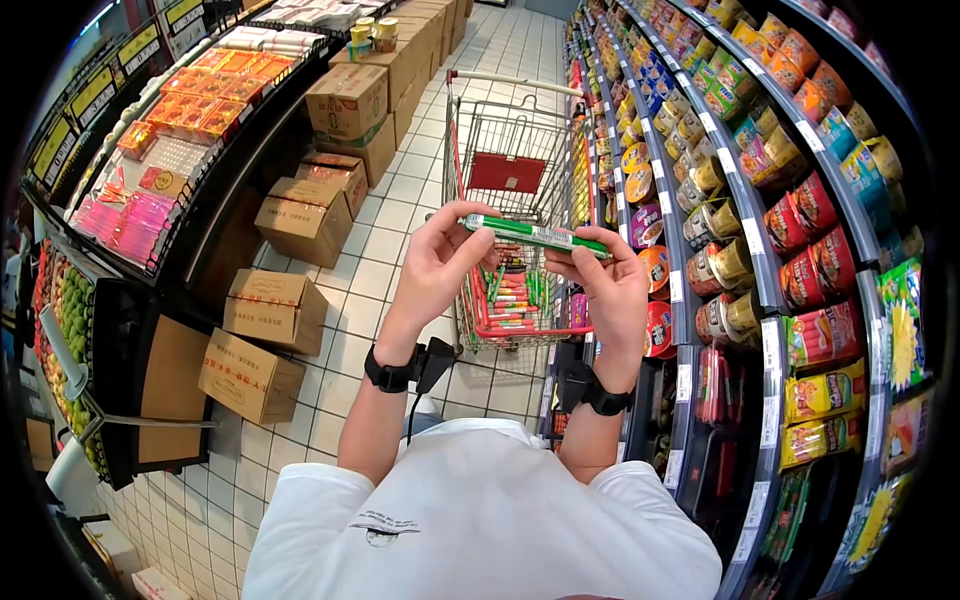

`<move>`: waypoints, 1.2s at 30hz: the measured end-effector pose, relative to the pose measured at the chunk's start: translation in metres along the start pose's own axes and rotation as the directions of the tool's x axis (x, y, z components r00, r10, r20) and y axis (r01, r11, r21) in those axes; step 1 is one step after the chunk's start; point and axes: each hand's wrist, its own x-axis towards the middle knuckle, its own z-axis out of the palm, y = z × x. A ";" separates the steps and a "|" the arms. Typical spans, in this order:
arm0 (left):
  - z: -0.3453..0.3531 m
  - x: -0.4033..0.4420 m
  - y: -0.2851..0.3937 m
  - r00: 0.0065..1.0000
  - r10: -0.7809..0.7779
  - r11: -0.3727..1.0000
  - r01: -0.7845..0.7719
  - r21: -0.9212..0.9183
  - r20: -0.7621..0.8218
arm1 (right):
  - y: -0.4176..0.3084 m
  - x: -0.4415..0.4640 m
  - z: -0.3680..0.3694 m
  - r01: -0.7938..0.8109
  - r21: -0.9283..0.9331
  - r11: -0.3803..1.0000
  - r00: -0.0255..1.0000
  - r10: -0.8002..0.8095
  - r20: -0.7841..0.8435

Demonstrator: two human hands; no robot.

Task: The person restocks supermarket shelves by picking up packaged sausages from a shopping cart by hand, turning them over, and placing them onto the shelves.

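A long, thin green-wrapped sausage point(535, 233) with a white printed label is held level between my two hands. My left hand point(440, 260) pinches its left end between thumb and fingers. At the other end, my right hand point(608, 278) grips it, also with thumb and fingers. Below and beyond them stands a shopping cart point(460, 170) with a red panel. Many red, orange and green sticks point(510, 300) of similar shape lie in its near end, partly hidden by my hands. Black straps with small devices sit on both wrists.
Shelves point(683, 300) of cup noodles and bagged snacks run close along the right side. On the left, several cardboard boxes point(275, 310) stand on the tiled floor point(370, 300) beside a dark display stand point(190, 240) with packaged goods. Fruit point(75, 330) is at far left.
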 end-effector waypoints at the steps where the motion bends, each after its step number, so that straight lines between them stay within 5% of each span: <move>1: 0.005 -0.002 0.002 1.000 0.019 1.000 -0.020 0.015 0.023 | -0.006 -0.005 0.002 0.029 -0.012 0.999 0.999 -0.030 -0.032; 14: 0.141 -0.038 0.000 0.967 -0.033 0.995 0.055 -0.081 0.252 | -0.059 -0.129 -0.070 0.047 -0.073 0.996 0.949 -0.067 -0.308; 22: 0.211 -0.088 -0.006 0.926 -0.158 0.982 0.183 -0.041 0.343 | -0.083 -0.221 -0.092 0.256 0.082 0.963 0.868 -0.191 -0.459; 24: 0.214 -0.105 -0.015 0.908 -0.150 0.986 0.169 -0.015 0.391 | -0.076 -0.250 -0.107 0.088 0.027 0.996 0.891 -0.066 -0.450; 26: 0.215 -0.124 -0.019 0.859 -0.320 0.946 0.271 0.176 0.400 | -0.068 -0.273 -0.108 0.105 0.082 0.991 0.830 -0.042 -0.556; 29: 0.235 -0.144 -0.015 0.836 -0.351 0.935 0.287 0.209 0.421 | -0.073 -0.303 -0.113 0.056 0.137 0.989 0.803 0.037 -0.595; 36: 0.272 -0.170 0.000 0.714 -0.313 0.950 0.239 0.202 0.626 | -0.101 -0.372 -0.094 0.095 -0.013 0.995 0.673 -0.074 -0.736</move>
